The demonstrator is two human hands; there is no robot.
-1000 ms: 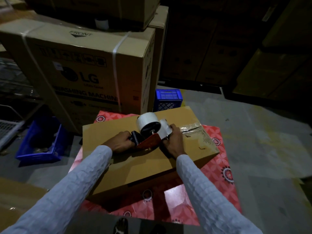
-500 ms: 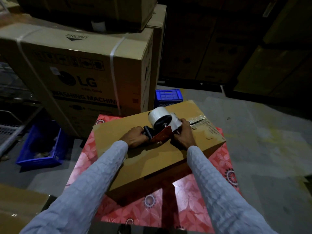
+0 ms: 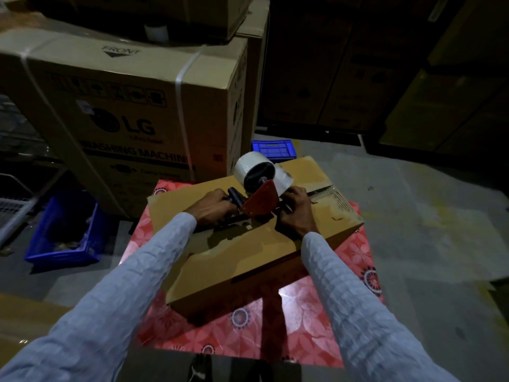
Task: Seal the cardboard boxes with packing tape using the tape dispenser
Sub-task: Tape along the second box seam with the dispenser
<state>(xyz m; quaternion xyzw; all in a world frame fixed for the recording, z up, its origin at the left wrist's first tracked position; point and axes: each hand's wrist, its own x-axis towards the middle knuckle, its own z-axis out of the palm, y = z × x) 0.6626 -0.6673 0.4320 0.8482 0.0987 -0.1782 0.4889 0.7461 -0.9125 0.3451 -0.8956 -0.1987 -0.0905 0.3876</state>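
Dim warehse, glossy red floral sheet [image 3: 289,326], brown cardboard box [image 3: 248,252], left hand [image 3: 213,206] grip curled round tape dispenser [image 3: 257,188] handle, right hand [image 3: 297,210] pinching front

A tall washing-machine carton [image 3: 132,111] stands close behind the small cardboard box [image 3: 248,260], walling off the far left. Blue crates sit on the floor, one [image 3: 63,230] to my left, another [image 3: 274,148] just behind. To my right, bare concrete floor [image 3: 427,216] lies open. Dark stacked boxes [image 3: 358,78] stand farther back.

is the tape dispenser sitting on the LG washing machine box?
No. The tape dispenser rests on the small cardboard box, with the left hand gripping its handle.
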